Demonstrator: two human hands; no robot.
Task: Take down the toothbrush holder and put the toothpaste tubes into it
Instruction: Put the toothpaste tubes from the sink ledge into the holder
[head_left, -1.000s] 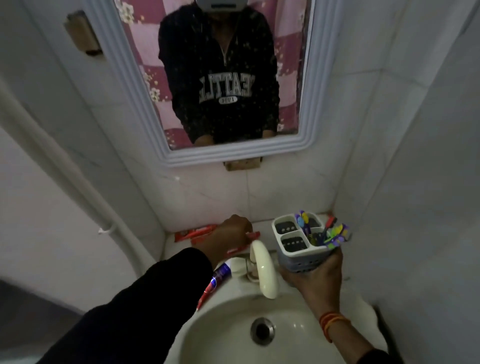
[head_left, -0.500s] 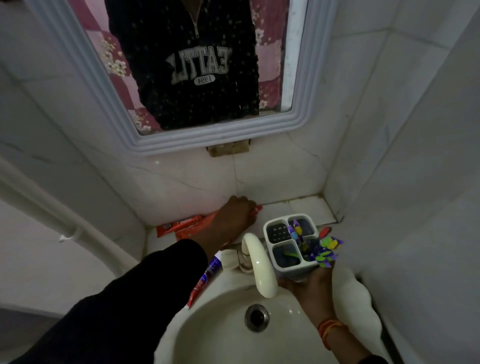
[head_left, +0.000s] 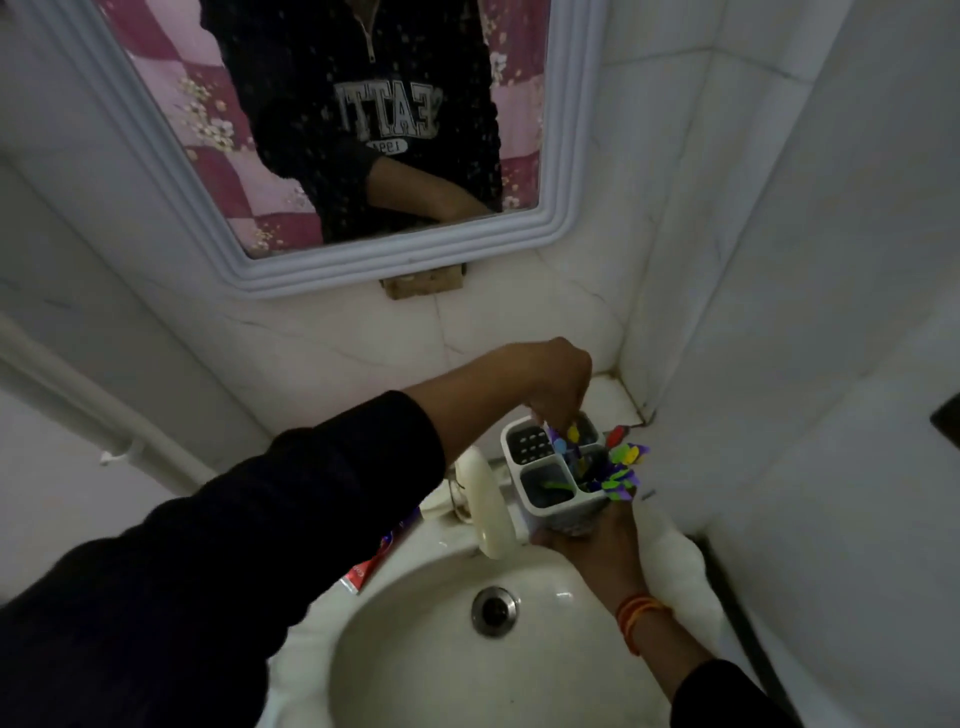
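The toothbrush holder (head_left: 558, 480) is held from below in the right hand (head_left: 597, 545), whose fingers wrap its base, above the sink (head_left: 431, 660) and just beside the tap (head_left: 485, 506). Colourful toothbrushes (head_left: 621, 467) stand in its right compartments. The left hand (head_left: 556, 384) hangs over the back compartments, fingers pinched downward; if it holds something, I cannot tell. One toothpaste tube (head_left: 363, 571) lies on the sink edge, partly hidden under the left sleeve (head_left: 234, 545).

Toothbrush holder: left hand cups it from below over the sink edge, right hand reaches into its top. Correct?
Hands are swapped. The head view shows the right hand cupping the toothbrush holder from below at the sink edge, while the left hand reaches into its top. Whether the left hand grips a tube cannot be told.
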